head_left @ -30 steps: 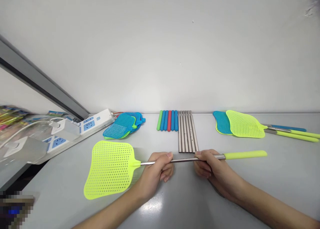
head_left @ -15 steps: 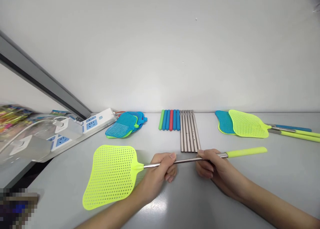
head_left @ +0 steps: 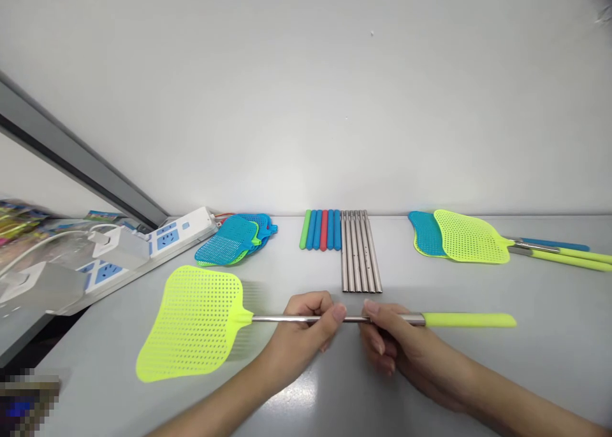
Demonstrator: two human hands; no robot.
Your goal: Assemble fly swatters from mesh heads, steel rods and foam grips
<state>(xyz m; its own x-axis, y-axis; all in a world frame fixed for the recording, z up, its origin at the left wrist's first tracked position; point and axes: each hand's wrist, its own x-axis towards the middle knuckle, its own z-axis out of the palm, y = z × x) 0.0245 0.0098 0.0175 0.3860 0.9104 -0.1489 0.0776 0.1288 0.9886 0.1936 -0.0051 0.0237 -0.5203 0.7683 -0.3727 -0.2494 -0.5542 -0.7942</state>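
A yellow-green fly swatter [head_left: 196,325] with a perforated head, a metal rod and a foam-like handle is held level above the grey table, its head to the left. My left hand [head_left: 306,329] is closed round the thin part of the rod, thumb on top. Close by, my right hand [head_left: 401,335] pinches the thicker rod section just left of the yellow-green grip. Behind the hands lie several metal tubes [head_left: 361,255] side by side. Left of them is a row of coloured grips [head_left: 324,230], green, blue and red.
Loose swatter heads [head_left: 232,239], mostly blue, are piled at the back left. Several swatters with handles [head_left: 473,236] lie at the back right. A white power strip [head_left: 184,227] with plugged-in adapters runs along the left, near plastic packets [head_left: 23,223]. A wall rises behind the table.
The swatter has turned from a slight slant to nearly level, its handle end coming down. Its head has shifted left and slightly up. Both hands keep hold of the rod.
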